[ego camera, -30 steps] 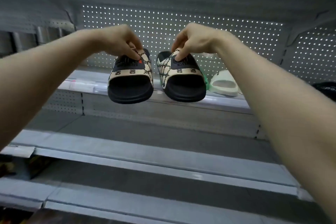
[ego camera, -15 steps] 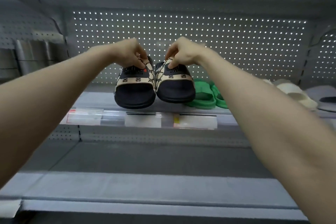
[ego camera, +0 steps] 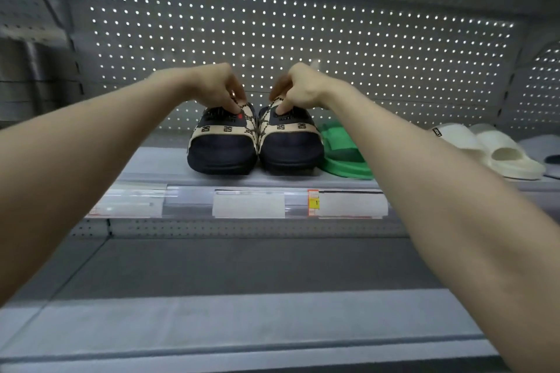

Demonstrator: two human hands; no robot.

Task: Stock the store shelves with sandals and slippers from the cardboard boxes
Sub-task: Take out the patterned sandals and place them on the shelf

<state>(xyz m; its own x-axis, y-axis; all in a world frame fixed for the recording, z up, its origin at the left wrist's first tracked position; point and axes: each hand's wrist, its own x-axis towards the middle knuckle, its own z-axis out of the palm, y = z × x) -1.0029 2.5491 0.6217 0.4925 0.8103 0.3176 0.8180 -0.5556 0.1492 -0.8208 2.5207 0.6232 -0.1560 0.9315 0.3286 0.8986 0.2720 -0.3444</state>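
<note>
Two black slides with beige patterned straps rest side by side on the upper grey shelf (ego camera: 157, 168), heels toward me. My left hand (ego camera: 216, 86) pinches the strap of the left slide (ego camera: 222, 151). My right hand (ego camera: 298, 88) pinches the strap of the right slide (ego camera: 289, 150). The two slides touch each other along their inner edges. The right slide sits against a green slide (ego camera: 345, 154) on its right.
Cream slides (ego camera: 491, 151) stand further right on the same shelf, with a dark slipper (ego camera: 553, 160) at the frame edge. Price label holders (ego camera: 248, 203) line the shelf front. A perforated back panel (ego camera: 303, 33) closes the rear. A lower grey shelf (ego camera: 242, 266) lies below.
Both hands have carried the patterned slides forward and down onto the upper shelf, next to the green slide. The view has risen toward that shelf.
</note>
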